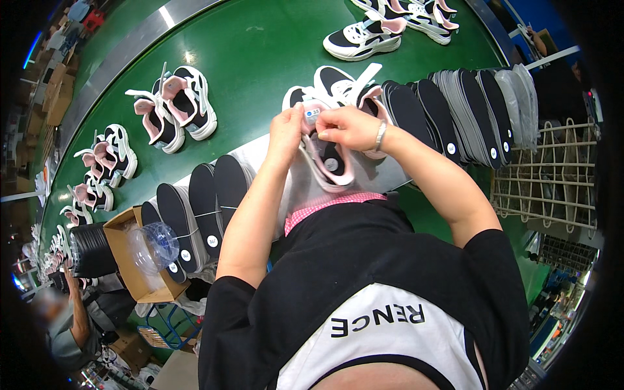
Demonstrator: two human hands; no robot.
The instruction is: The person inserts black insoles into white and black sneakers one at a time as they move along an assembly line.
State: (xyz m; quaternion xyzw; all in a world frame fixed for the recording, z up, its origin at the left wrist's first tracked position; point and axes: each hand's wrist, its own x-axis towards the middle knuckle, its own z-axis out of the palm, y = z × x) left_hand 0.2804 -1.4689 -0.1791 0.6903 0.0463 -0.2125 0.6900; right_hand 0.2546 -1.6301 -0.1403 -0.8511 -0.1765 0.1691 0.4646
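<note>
A white, black and pink sneaker [337, 177] lies in front of me, its heel toward my body and a dark insole inside. With fingers closed, my left hand [286, 133] grips the sneaker's pink tongue, which carries a small white label [312, 113]. My right hand [351, 128] is bent over the shoe opening, its thumb and finger pinched close to the tongue; whether anything small sits between them is hidden. Just beyond stands a second sneaker [338, 83] of the same kind, its white tongue pulled up.
Stacks of black insoles stand at left [175, 218] and right [455, 117]. Paired sneakers [175, 107] rest on the green conveyor [260, 52]. A cardboard box [123, 257] holds a clear plastic container [154, 247]. A wire rack [546, 175] is at right; another person [71, 325] works at far left.
</note>
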